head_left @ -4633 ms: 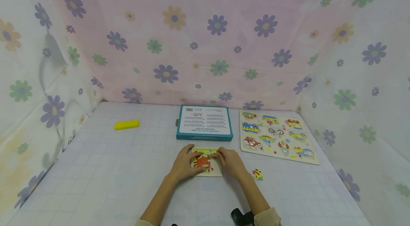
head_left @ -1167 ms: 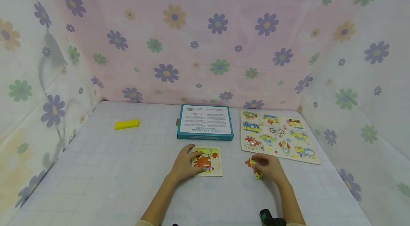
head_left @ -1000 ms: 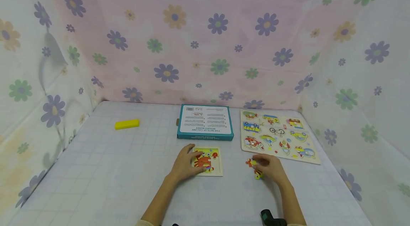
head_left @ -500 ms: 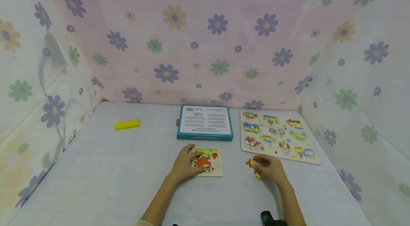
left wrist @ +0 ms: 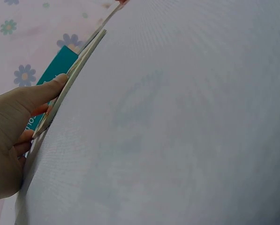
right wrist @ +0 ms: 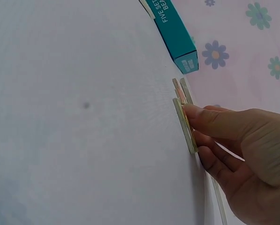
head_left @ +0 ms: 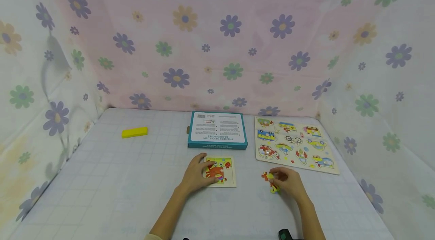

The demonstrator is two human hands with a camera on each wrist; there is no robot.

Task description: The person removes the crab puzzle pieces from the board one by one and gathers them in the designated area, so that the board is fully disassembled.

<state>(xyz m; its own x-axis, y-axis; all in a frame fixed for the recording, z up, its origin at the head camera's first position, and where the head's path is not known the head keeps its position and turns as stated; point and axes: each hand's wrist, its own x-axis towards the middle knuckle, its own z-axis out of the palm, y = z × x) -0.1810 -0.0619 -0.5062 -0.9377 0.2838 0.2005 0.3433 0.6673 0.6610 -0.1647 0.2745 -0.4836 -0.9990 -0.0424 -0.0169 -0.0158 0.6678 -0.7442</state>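
Head view first: the left hand (head_left: 194,175) rests on the left part of the little crab puzzle (head_left: 219,172), thumb and fingers spread apart on its face, so part of the picture is covered. The puzzle lies on the bench (head_left: 112,179) just in front of the teal box (head_left: 217,128).

The right hand (head_left: 290,184), off to the right of the puzzle, has thumb and fingers pinched on the loose puzzle pieces (head_left: 266,176). One bit shows a red claw shape and the lower bit is yellow with some red, but the fingers hide the rest, so don't ask me for an exact count. Can't tell if they're fully clear of the bench either.

Behind that hand there's the big vehicle board (head_left: 280,160), some of its pictures pretty washed out. A yellow block (head_left: 134,132) sits well apart on the left. The print on the box is upside down, and the small lines are too tiny to read. At the bottom edge, a dark gadget (head_left: 284,234) by the right forearm gets cut off, and only a scrap of sleeve (head_left: 153,237) shows at the left forearm.

Wrist cams don't help a ton: the left one catches the puzzle nearly edge-on, crab barely visible, and the right one shows the pieces as thin stacked edges under the thumb, with the box lettering chopped off up top.
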